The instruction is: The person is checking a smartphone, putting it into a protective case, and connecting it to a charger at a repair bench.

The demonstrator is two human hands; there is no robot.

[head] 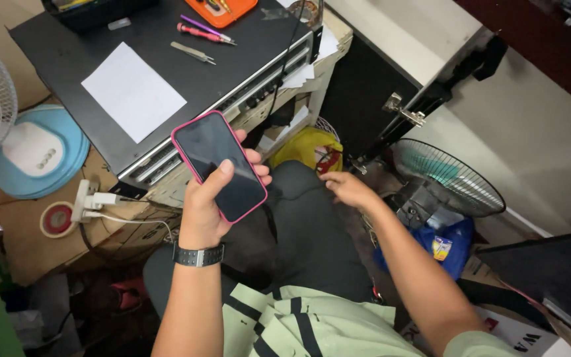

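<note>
My left hand (207, 203) holds a smartphone (219, 165) in a pink case, its dark screen facing up, thumb lying across the lower screen. A dark watch (197, 254) circles that wrist. My right hand (346, 188) hovers lower right over my dark-trousered knee (302, 218), fingers loosely curled with nothing visible in them, close to a yellow bag (302, 147) and a black stand base.
A black flat device (166, 53) bears a white paper sheet (133, 91), tweezers (193, 52), a pink screwdriver (205, 33) and an orange tray (223, 10). A power strip (90, 201) lies left; a fan head (447, 175) and blue bag (444, 244) lie right.
</note>
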